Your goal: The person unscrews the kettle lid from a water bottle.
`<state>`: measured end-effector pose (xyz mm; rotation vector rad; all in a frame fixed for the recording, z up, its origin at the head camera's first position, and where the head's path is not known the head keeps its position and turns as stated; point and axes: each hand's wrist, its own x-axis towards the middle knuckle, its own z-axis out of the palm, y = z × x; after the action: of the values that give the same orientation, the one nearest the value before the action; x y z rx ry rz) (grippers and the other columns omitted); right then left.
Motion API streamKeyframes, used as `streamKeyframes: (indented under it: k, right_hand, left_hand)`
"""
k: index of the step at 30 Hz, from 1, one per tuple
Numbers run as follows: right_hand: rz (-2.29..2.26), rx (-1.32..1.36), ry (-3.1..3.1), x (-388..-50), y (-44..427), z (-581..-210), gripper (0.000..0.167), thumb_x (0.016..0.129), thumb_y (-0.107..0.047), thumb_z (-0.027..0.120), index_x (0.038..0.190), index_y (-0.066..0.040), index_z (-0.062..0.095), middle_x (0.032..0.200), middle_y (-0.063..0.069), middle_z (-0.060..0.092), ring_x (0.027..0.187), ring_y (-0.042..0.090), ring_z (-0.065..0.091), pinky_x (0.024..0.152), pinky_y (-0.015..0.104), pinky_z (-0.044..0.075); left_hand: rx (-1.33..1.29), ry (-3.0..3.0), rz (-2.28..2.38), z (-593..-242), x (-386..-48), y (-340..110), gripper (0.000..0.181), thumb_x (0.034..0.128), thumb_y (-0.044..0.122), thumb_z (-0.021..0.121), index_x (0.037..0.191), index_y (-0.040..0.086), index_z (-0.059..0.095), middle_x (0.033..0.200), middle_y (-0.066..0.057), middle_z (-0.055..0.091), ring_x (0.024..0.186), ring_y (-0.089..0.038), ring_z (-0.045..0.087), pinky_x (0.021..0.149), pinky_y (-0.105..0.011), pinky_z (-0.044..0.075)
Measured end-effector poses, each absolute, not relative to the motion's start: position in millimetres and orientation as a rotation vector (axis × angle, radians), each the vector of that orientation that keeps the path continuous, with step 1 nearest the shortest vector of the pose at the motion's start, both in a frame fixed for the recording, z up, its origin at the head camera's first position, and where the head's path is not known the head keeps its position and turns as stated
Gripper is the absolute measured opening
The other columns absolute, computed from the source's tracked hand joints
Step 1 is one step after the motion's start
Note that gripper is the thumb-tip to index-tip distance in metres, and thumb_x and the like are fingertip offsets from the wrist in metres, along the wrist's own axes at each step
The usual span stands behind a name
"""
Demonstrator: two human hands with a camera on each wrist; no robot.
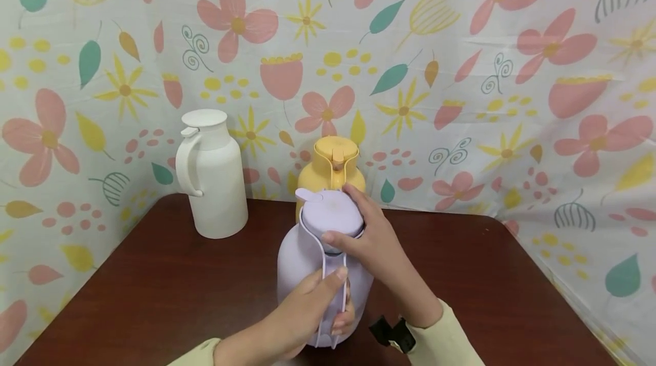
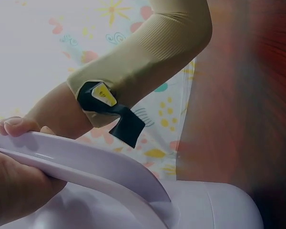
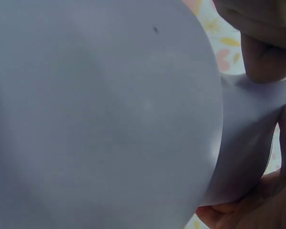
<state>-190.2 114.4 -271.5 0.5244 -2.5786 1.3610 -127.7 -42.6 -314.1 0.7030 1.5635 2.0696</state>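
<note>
A lilac thermos jug (image 1: 294, 263) stands upright at the front middle of the table in the head view, its handle facing me. My left hand (image 1: 299, 312) grips that handle (image 1: 332, 297), thumb lying along its upper part. Around the jug's round lid (image 1: 333, 213), my right hand (image 1: 376, 246) holds on, thumb on the near side and fingers at the far right. The lid sits at the neck, with a thin dark line under its near edge. In the right wrist view, the jug's smooth body (image 3: 105, 114) fills most of the picture.
Right behind the lilac jug, and partly hidden by it, is a yellow jug (image 1: 335, 155). A white jug (image 1: 217, 184) stands at the back left of the dark wooden table (image 1: 205, 292). A flower-print cloth (image 1: 435, 127) hangs behind. A black strap (image 1: 392, 333) dangles at my right wrist.
</note>
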Motion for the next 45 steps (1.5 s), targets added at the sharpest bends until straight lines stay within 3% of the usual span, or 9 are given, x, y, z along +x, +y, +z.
streamKeyframes:
  k: [8, 16, 20, 25, 30, 35, 38, 41, 45]
  right_hand:
    - [1.404, 0.74, -2.542, -209.9, 121.7, -273.8, 0.071, 0.084, -0.023, 0.082, 0.148, -0.012, 0.053, 0.142, 0.015, 0.061, 0.117, 0.029, 0.06, 0.097, 0.042, 0.05]
    - [1.497, 1.223, -2.607, -240.6, 143.2, -262.9, 0.08, 0.088, -0.037, 0.081, 0.152, -0.007, 0.045, 0.138, 0.021, 0.058, 0.112, 0.017, 0.058, 0.093, 0.031, 0.051]
    - [1.438, 1.425, -2.683, -258.0, 151.8, -250.4, 0.082, 0.088, -0.036, 0.081, 0.154, -0.009, 0.043, 0.154, 0.02, 0.048, 0.137, 0.025, 0.05, 0.101, 0.022, 0.046]
    - [1.372, 1.65, -2.802, -279.3, 153.9, -236.3, 0.09, 0.086, -0.039, 0.082, 0.158, -0.009, 0.037, 0.169, 0.022, 0.022, 0.16, 0.041, 0.013, 0.111, 0.013, 0.036]
    - [1.471, 2.005, -2.806, -300.0, 149.1, -228.7, 0.1, 0.088, -0.038, 0.081, 0.159, 0.001, 0.022, 0.171, 0.021, 0.015, 0.162, 0.033, -0.002, 0.117, 0.014, 0.031]
    - [1.561, 2.283, -2.721, -313.3, 146.5, -226.9, 0.105, 0.09, -0.036, 0.079, 0.159, 0.004, 0.011, 0.164, -0.013, 0.031, 0.151, 0.002, 0.028, 0.117, 0.018, 0.035]
    - [1.614, 2.389, -2.66, -317.2, 145.0, -226.6, 0.105, 0.091, -0.035, 0.078, 0.159, 0.004, 0.007, 0.159, -0.024, 0.035, 0.144, 0.0, 0.04, 0.115, 0.02, 0.038]
    - [1.647, 2.336, -2.649, -318.7, 146.0, -226.4, 0.11, 0.091, -0.043, 0.077, 0.161, 0.001, 0.005, 0.165, -0.018, 0.03, 0.15, 0.006, 0.035, 0.117, 0.023, 0.037]
    - [1.579, 1.913, -2.671, -301.8, 150.4, -222.5, 0.104, 0.094, -0.055, 0.068, 0.163, -0.002, 0.012, 0.171, 0.009, 0.024, 0.158, 0.031, 0.023, 0.122, 0.039, 0.034]
  left_hand:
    - [0.686, 1.588, 2.075, -315.9, -127.8, -45.4, 0.037, 0.1123, 0.032, 0.033, 0.084, 0.01, 0.041, 0.063, 0.004, 0.044, 0.056, -0.006, 0.043, 0.059, -0.02, 0.039]
    - [0.704, 1.577, 2.06, -315.6, -129.2, -47.0, 0.038, 0.1123, 0.033, 0.033, 0.084, 0.009, 0.041, 0.064, 0.004, 0.045, 0.058, -0.006, 0.044, 0.059, -0.02, 0.039]
    - [0.72, 1.577, 2.057, -314.6, -130.3, -45.6, 0.044, 0.1123, 0.034, 0.033, 0.083, 0.002, 0.039, 0.064, 0.004, 0.045, 0.058, -0.006, 0.044, 0.059, -0.02, 0.039]
    - [0.723, 1.581, 2.058, -314.4, -130.7, -45.8, 0.048, 0.1123, 0.032, 0.032, 0.084, -0.006, 0.035, 0.063, 0.005, 0.045, 0.057, -0.006, 0.044, 0.058, -0.02, 0.039]
    - [0.711, 1.582, 2.062, -315.1, -130.5, -46.8, 0.043, 0.1122, 0.032, 0.032, 0.082, 0.003, 0.039, 0.063, 0.004, 0.045, 0.057, -0.006, 0.044, 0.058, -0.02, 0.039]
    - [0.68, 1.581, 2.075, -316.1, -129.5, -46.4, 0.043, 0.1119, 0.032, 0.034, 0.082, 0.002, 0.04, 0.062, 0.003, 0.045, 0.057, -0.007, 0.044, 0.058, -0.021, 0.039]
    - [0.681, 1.584, 2.079, -316.4, -129.5, -45.8, 0.049, 0.1118, 0.032, 0.035, 0.083, -0.007, 0.036, 0.062, 0.002, 0.046, 0.057, -0.007, 0.045, 0.058, -0.021, 0.04]
    - [0.698, 1.568, 2.087, -316.4, -129.9, -45.2, 0.055, 0.1118, 0.032, 0.035, 0.087, -0.017, 0.032, 0.063, 0.003, 0.045, 0.057, -0.006, 0.045, 0.058, -0.021, 0.04]
    - [0.721, 1.543, 2.097, -316.9, -129.9, -43.9, 0.058, 0.112, 0.032, 0.034, 0.09, -0.021, 0.028, 0.063, 0.003, 0.045, 0.056, -0.005, 0.045, 0.057, -0.021, 0.039]
